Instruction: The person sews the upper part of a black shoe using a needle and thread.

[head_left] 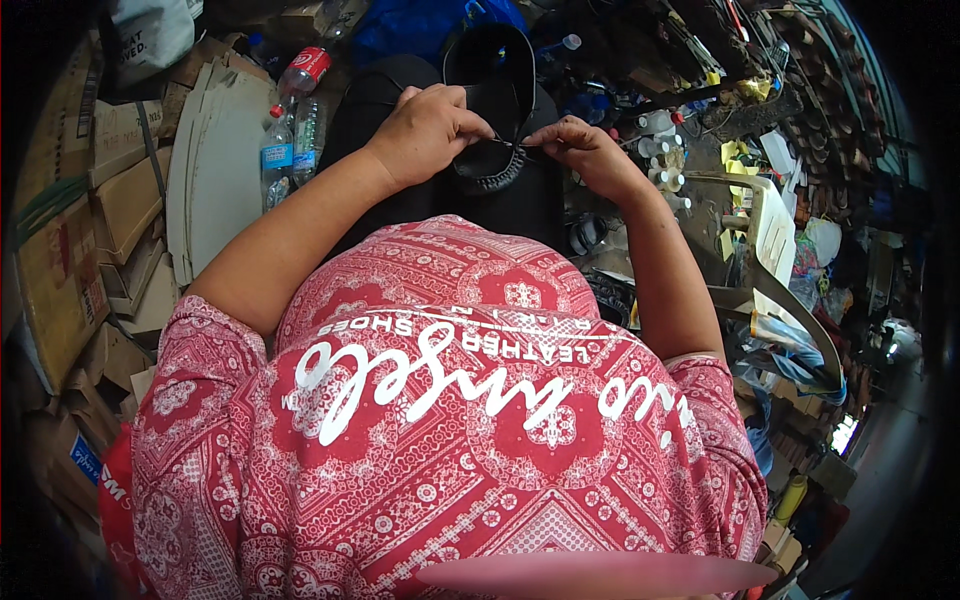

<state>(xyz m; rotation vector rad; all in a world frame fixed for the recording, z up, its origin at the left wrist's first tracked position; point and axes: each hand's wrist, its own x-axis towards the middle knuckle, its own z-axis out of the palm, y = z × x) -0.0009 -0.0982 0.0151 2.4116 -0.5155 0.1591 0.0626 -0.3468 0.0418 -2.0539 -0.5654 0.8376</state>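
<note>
A black shoe-like piece [487, 182] rests on my lap, over black trousers. Its near end is rounded and carries a ridged, stitched-looking band; a tall curved black part rises at its far end. My left hand [425, 135] is closed at the left side of the piece, thumb and fingertips together. At the right side, my right hand [585, 152] pinches with thumb and forefinger. A thin strand [507, 141] seems to run between the two pinches, too fine to make out well.
Plastic bottles, one red-labelled [308, 66] and one blue-labelled [277, 160], stand at the left beside pale stacked sheets [215, 165] and cardboard [130, 205]. Small white-capped containers [655, 150] and a pale chair-like frame [775, 225] are at the right. A blue bag [420, 25] lies ahead.
</note>
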